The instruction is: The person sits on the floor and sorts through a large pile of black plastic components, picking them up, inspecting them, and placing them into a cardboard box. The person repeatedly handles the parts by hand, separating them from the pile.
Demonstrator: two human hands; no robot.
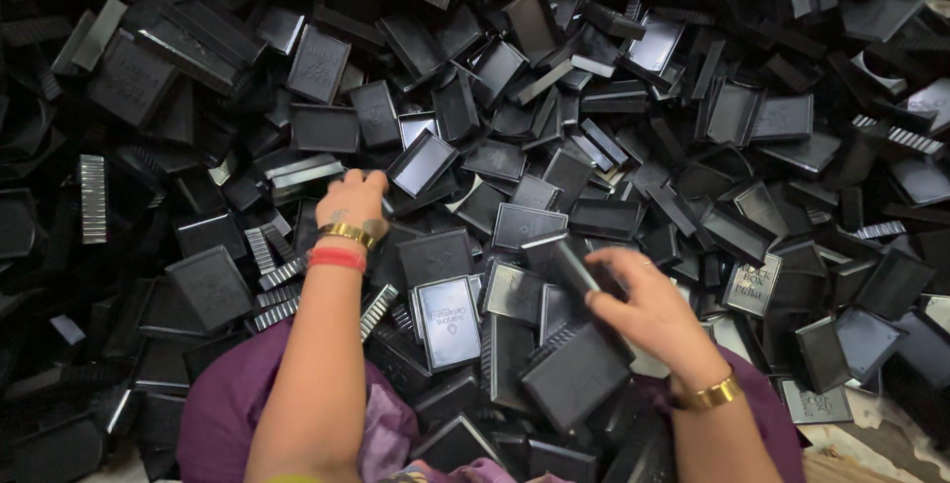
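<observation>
A huge heap of black plastic box halves and lids [614, 97] fills the view. My left hand [353, 198], with a gold and a red bangle on the wrist, reaches forward into the heap and touches a black tray [421, 163]; whether it grips it I cannot tell. My right hand [643, 303], with a gold bangle, holds a narrow black plastic piece [574, 263] above a black lid [576, 376] near my lap.
Ribbed black comb-like strips [92, 198] lie among the boxes. An embossed lid [448, 321] rests between my arms. My purple clothing [223, 406] shows at the bottom. Bare floor [871, 438] appears at the lower right corner.
</observation>
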